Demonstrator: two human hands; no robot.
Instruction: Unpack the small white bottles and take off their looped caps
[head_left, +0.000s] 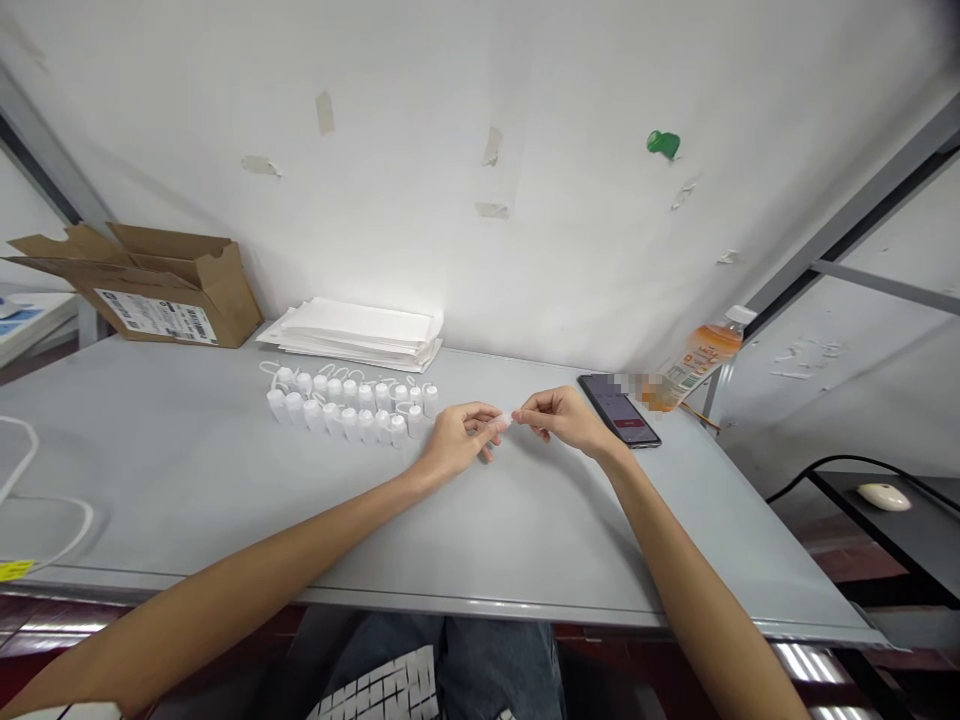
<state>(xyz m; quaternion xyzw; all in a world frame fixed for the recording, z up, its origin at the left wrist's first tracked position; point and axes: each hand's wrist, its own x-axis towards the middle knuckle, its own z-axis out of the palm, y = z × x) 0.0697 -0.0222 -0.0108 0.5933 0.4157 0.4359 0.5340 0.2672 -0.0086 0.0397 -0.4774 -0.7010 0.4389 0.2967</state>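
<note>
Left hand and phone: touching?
Apart. The head view shows the right hand and bare table between the left hand and the phone.

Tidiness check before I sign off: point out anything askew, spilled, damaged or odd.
The wall looks scruffy: tape scraps and a ragged green scrap cling to it, like leftovers. No spill shows on the table.
</note>
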